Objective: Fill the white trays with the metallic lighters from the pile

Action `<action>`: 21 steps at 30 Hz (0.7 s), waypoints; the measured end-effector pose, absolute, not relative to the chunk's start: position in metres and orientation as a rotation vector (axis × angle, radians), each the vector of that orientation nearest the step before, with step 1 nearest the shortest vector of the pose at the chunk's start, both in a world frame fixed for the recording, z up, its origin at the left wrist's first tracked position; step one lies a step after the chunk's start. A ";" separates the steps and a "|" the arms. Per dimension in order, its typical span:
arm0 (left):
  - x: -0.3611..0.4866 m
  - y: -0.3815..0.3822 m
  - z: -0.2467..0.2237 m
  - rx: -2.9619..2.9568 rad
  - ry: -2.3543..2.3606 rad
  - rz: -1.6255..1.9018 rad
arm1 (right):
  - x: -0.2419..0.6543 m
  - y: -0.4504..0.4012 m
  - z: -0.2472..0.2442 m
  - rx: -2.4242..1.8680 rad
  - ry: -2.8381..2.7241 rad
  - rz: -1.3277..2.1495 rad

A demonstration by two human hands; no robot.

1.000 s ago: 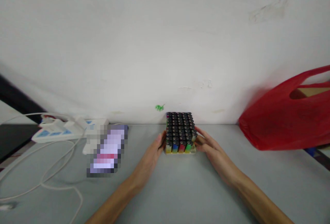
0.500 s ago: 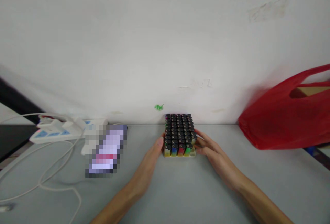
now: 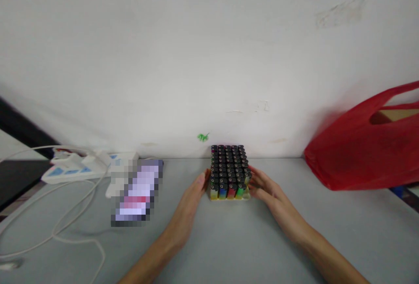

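A tray of lighters rests on the grey table near the wall, with several rows of black-topped lighters standing upright. Their bodies show yellow, blue, red and green along the front, and the front right corner of the tray is bare. My left hand is at the tray's left side, fingers extended and thumb slightly away from it. At the right side, my right hand has its fingers spread, with the tips close against the lighters. Whether these fingertips touch the tray is hard to see.
A phone with a pixelated screen lies left of the lighters. Behind it are a white power strip with plugs and loose white cables. A red bag stands at the right. The white wall rises behind the table.
My left thumb has drawn slightly away from the tray's side, and my right hand has eased a little outward. The tray stays on the table; the whole view has shifted slightly.
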State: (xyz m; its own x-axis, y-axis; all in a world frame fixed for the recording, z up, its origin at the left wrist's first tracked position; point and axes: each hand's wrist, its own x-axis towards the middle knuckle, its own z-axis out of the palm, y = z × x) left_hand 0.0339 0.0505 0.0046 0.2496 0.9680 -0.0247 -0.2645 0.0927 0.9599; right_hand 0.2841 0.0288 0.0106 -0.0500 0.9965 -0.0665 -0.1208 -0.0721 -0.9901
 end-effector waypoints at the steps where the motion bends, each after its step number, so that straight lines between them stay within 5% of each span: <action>1: 0.034 0.051 0.004 1.070 0.852 1.110 | 0.284 0.029 0.011 -1.146 -1.114 1.357; 21: 0.029 0.048 0.004 1.007 0.783 1.035 | 0.283 0.025 0.020 -1.132 -1.088 1.397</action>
